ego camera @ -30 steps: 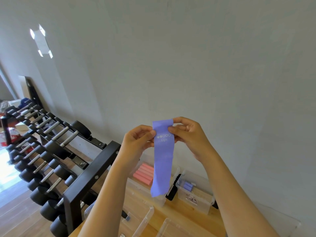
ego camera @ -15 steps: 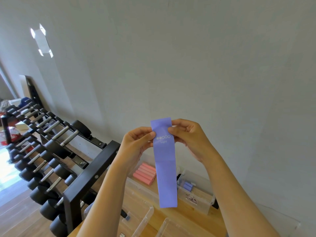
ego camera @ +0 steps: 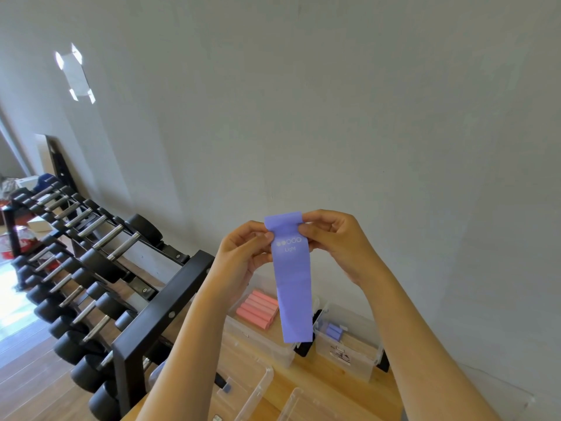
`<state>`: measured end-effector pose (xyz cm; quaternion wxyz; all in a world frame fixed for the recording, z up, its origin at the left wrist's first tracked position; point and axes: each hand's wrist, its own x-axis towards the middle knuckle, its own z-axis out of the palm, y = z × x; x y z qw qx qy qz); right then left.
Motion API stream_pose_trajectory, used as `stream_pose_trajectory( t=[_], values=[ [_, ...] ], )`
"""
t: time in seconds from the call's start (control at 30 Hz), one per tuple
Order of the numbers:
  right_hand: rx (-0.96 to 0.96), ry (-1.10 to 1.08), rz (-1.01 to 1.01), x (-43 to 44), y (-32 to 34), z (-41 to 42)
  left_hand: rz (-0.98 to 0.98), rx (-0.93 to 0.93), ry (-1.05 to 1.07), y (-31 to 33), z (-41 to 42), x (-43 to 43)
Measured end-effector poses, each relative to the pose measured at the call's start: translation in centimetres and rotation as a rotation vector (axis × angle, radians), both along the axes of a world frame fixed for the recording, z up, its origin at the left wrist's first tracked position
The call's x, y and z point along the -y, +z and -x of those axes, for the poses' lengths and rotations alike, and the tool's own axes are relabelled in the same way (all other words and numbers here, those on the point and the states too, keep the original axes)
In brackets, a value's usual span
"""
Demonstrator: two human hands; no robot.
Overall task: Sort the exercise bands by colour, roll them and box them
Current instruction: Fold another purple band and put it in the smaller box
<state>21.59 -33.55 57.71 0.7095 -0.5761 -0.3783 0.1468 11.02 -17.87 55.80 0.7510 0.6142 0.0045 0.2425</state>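
Up over the bench (ego camera: 328, 387): the purple band (ego camera: 293, 287) hangs straight down from both hands in front of the grey wall, with its bottom end dangling free above the boxes.
Left hand (ego camera: 243, 253): fingers curled in, thumb and fingertips pinching the band's left edge right by the printed "Light" mark.
Right hand (ego camera: 337, 241): same deal on the other side, pinching the top right corner.
How it'll handle: I'd guess super light, thin and floppy, a bit stretchy, and more grippy than slick. Zero stiffness, so it only keeps its shape where it's held.
Where to grab: stay at the top end on both edges so the roll starts square. Grab it mid-length and it'd probably just fold on you.
Where it's headed: likely the clear box (ego camera: 352, 357) on the right with the purple rolls (ego camera: 334, 331). The pink rolls (ego camera: 258, 309) sit in the neighbouring box (ego camera: 264, 344).
Off to the left: dumbbell rack (ego camera: 158, 317), not involved.
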Motion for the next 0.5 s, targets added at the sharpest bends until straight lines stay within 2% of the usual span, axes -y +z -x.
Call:
stream_pose_trajectory(
  t=[0.33, 0.5],
  values=[
    [-0.114, -0.029, -0.064, -0.6, 0.4, 0.4, -0.017, -0.046, -0.02, -0.5, 0.1, 0.1],
    [-0.179, -0.101, -0.15, -1.1, 1.0, 0.5, -0.17, -0.166, -0.036, -1.8, 0.3, 1.1]
  ],
)
